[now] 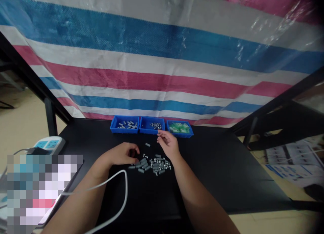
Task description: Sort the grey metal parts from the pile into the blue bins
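— Nearest? White cable (118, 190) across black table (227, 173), then heap of grey parts (152, 164).
— Hands? Left hand (121, 154) curled over heap's edge, grasp not discernible. Right hand (169, 143) raised, fingers loosely open.
— Beyond? One stray part (147, 145), three blue bins (151, 125).

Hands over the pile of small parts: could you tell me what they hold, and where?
It cannot be told: both the left hand and right hand have curled fingers that hide any part.

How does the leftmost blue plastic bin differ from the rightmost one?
The leftmost blue plastic bin holds grey metal pieces; the rightmost blue plastic bin holds green ones. The right hand hovers close to the rightmost, farther from the leftmost. Both are shallow, rectangular, standing in one row.
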The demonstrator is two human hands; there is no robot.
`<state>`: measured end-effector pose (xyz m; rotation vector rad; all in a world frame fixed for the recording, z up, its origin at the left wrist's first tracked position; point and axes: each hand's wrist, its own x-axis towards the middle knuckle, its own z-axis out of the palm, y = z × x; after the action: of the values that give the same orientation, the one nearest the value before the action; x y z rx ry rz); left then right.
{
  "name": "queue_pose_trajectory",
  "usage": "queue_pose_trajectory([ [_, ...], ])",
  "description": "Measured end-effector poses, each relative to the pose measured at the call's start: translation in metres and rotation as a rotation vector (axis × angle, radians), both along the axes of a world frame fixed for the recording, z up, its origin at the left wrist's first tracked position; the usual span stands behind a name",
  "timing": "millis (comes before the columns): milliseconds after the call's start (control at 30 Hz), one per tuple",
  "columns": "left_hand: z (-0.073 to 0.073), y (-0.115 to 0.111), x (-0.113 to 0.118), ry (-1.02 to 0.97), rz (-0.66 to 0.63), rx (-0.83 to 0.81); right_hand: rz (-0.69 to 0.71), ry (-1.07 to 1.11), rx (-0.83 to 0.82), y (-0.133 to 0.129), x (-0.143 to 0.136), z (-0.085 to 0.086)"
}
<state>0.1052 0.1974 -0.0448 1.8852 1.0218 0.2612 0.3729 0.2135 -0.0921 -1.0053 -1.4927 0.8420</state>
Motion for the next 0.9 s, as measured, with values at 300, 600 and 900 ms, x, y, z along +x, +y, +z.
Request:
queue_pose_trajectory([
  [300, -0.001, 0.000, -0.002, 0.026, -0.025, -0.025, 0.089, -0.231, 0.033, 0.000, 0.002, -0.001],
  [600, -0.004, 0.001, -0.003, 0.018, -0.041, 0.050, 0.308, -0.621, 0.126, -0.021, -0.011, 0.030],
  [900, -0.007, 0.002, -0.004, 0.034, 0.004, -0.082, 0.327, -0.789, 0.057, -0.028, -0.033, 0.030],
])
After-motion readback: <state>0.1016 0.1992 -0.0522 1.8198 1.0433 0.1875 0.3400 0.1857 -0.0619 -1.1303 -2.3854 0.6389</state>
